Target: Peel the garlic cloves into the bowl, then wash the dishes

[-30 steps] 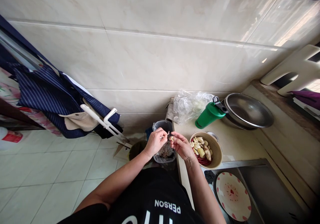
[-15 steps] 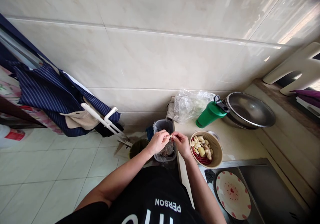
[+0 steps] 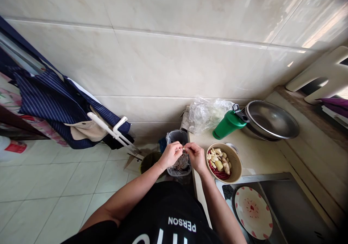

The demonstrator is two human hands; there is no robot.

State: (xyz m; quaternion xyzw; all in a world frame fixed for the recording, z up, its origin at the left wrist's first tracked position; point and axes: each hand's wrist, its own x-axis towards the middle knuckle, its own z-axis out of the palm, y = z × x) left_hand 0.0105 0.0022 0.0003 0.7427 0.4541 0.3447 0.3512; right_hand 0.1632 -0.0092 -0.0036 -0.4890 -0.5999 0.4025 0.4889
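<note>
Garlic clove [image 3: 184, 149] (probably) pinched between both hands' fingertips [image 3: 181, 148], above bin [image 3: 178, 136].

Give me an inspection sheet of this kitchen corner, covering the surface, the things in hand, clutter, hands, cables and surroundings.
Surface: pale countertop along a tiled wall, sink at its near end.
Things in hand: small pale piece, likely a garlic clove, pinched between both hands above a lined waste bin; beige bowl of peeled cloves and red chillies beside the right hand.
Clutter: crumpled plastic bag, green bottle lying tilted, steel basin, patterned plate in the sink.
Hands: left hand and right hand both closed on the piece.
Cables: nothing seen.
Surroundings: striped cloth on a white rack, tiled floor.
</note>
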